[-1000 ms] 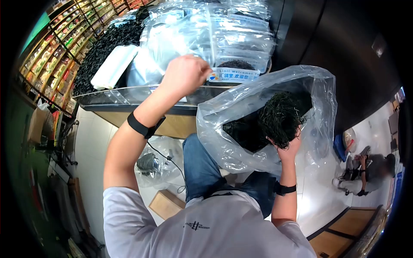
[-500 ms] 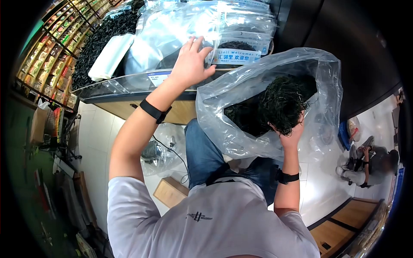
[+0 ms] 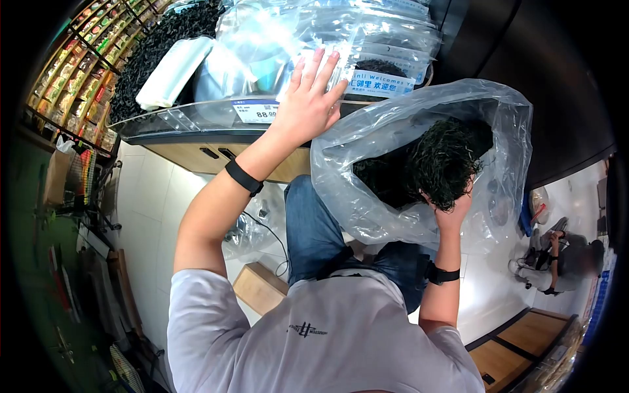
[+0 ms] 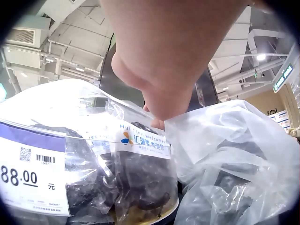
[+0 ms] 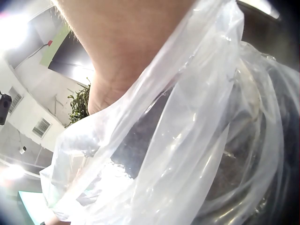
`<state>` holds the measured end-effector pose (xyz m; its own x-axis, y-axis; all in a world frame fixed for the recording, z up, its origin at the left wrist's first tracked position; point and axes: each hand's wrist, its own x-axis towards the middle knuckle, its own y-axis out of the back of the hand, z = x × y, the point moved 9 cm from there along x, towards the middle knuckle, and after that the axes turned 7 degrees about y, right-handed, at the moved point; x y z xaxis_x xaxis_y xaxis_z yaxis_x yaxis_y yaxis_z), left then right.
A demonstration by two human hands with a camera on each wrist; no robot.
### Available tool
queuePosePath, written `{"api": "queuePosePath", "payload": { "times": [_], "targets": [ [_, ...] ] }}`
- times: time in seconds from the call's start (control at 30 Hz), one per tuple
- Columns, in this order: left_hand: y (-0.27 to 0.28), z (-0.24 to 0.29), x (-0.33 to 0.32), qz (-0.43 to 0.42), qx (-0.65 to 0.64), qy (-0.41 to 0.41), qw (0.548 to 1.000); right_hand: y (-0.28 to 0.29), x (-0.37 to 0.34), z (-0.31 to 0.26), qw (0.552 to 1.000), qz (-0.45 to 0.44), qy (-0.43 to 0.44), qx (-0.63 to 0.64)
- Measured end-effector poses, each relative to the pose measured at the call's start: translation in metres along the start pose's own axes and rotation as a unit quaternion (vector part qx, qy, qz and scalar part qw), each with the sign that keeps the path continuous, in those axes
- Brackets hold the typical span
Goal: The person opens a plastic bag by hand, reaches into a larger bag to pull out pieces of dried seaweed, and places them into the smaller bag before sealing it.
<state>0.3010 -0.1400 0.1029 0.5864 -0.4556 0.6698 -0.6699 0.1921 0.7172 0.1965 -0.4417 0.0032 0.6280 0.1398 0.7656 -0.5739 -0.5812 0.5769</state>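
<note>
My right hand (image 3: 453, 208) grips a bunch of dark, stringy dried seaweed (image 3: 447, 160) at the mouth of a large clear plastic bag (image 3: 334, 190). More of the dark strands lie inside that bag, whose front folds hide much of my right wrist. At the display counter, my left hand (image 3: 306, 110) is spread with straight fingers over clear plastic bags (image 3: 262, 69), holding nothing. Beside its fingertips lie several printed packets (image 3: 383, 82) with dark contents. In the left wrist view, the fingers come down behind a printed packet (image 4: 143, 173).
A price tag (image 3: 257, 111) hangs on the counter's clear front edge. Loose black dried goods (image 3: 147, 65) and a white plastic roll (image 3: 173, 72) lie at left. A wooden box (image 3: 261, 288) and another clear bag stand on the floor. Another person (image 3: 570, 255) sits at far right.
My left hand has gone from loosely curled to spread, moving right over the bags. My right hand still grips the seaweed bunch. The whole head view has shifted slightly.
</note>
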Motion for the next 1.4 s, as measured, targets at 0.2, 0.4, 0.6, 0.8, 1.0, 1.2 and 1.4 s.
{"api": "queuePosePath", "payload": {
  "times": [0.2,0.4,0.6,0.8,1.0,1.2,1.4],
  "targets": [
    [0.001,0.001,-0.002,-0.001,0.015,-0.009,1.0,0.0,-0.006,0.009,1.0,0.013,-0.001,-0.022],
    [0.0,0.001,-0.002,-0.008,0.005,-0.008,1.0,0.002,-0.002,0.009,0.997,0.018,-0.069,0.031],
    [0.005,-0.001,-0.001,-0.004,-0.075,-0.007,0.997,0.001,-0.004,0.007,0.998,0.004,-0.048,0.029],
    [0.01,-0.005,-0.003,0.005,-0.127,0.015,0.992,0.006,-0.002,0.0,0.999,0.019,-0.035,0.003],
    [0.012,-0.005,-0.003,0.01,-0.124,0.011,0.992,0.007,-0.004,0.002,1.0,0.013,-0.02,-0.011],
    [0.015,-0.004,-0.003,0.034,-0.112,-0.005,0.993,0.004,-0.004,0.003,0.998,-0.001,-0.056,0.02],
    [0.022,0.0,-0.002,0.05,-0.097,-0.028,0.994,0.007,-0.002,-0.003,0.999,0.004,0.005,-0.031]
  ]
}}
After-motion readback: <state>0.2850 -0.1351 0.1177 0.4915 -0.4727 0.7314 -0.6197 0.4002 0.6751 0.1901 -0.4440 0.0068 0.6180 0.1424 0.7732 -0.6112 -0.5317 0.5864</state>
